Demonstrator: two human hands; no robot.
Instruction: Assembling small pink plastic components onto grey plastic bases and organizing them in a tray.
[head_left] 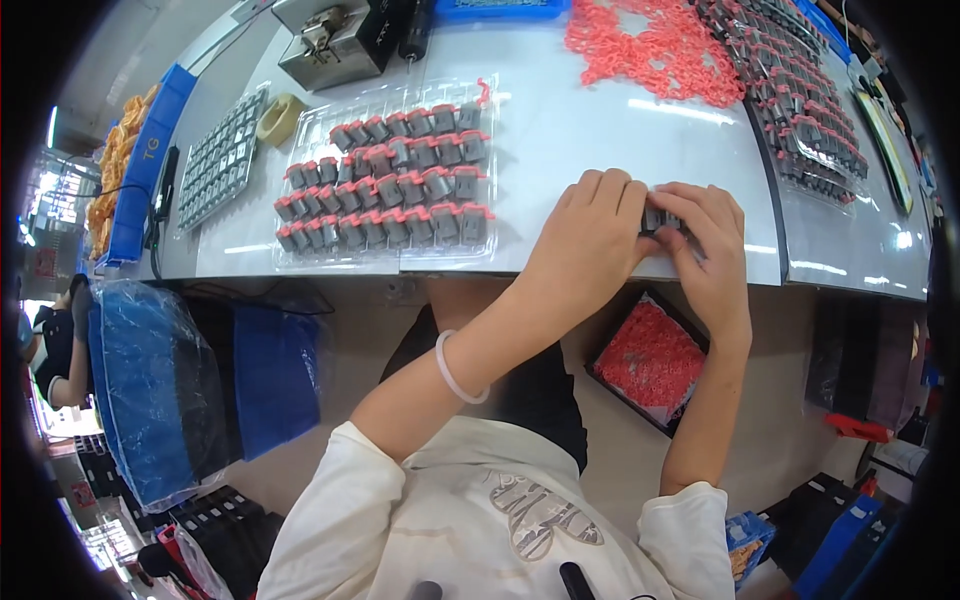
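Note:
Near the front edge of the white table, right of centre, my two hands meet around a small dark grey plastic part (pixel 655 218). My left hand (pixel 595 225) has its fingers closed on the part's left side, and their tips are hidden behind the back of the hand. Thumb and fingers of my right hand (pixel 705 225) pinch the part from the right. To the left lies a clear plastic tray (pixel 310 258) with rows of similar grey parts (pixel 400 185), which carry red-pink pieces along their tops.
A heap of red-pink pieces (pixel 650 50) lies at the back. More filled trays (pixel 800 100) stand on the right. A metal fixture (pixel 335 45), a tape roll (pixel 281 120) and a grey grid tray (pixel 222 160) are at the left. Below the table sits a box of red pieces (pixel 650 355).

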